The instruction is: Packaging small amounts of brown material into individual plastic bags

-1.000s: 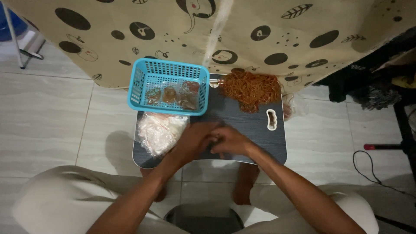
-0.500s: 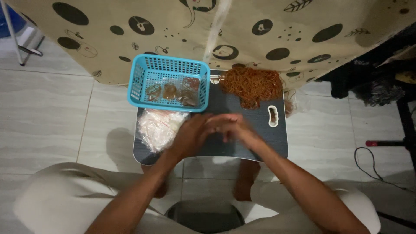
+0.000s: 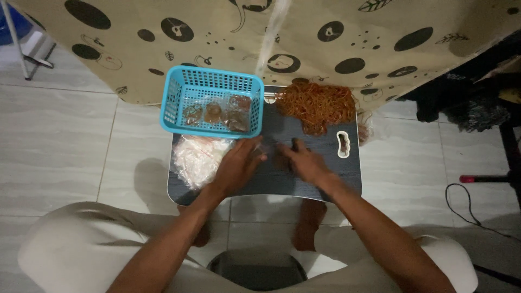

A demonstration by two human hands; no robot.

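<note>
Now the small dark table (image 3: 304, 184) carries everything. Beyond the left hand (image 3: 239, 165) sits the blue basket (image 3: 213, 106); beside it lies a heap of clear bags (image 3: 198, 157). The orange rubber bands (image 3: 317, 103) lie past the right hand (image 3: 304, 161). The hands, together a moment ago, have parted; both rest flat, fingers loose. Whether they hold anything I cannot tell.
</note>
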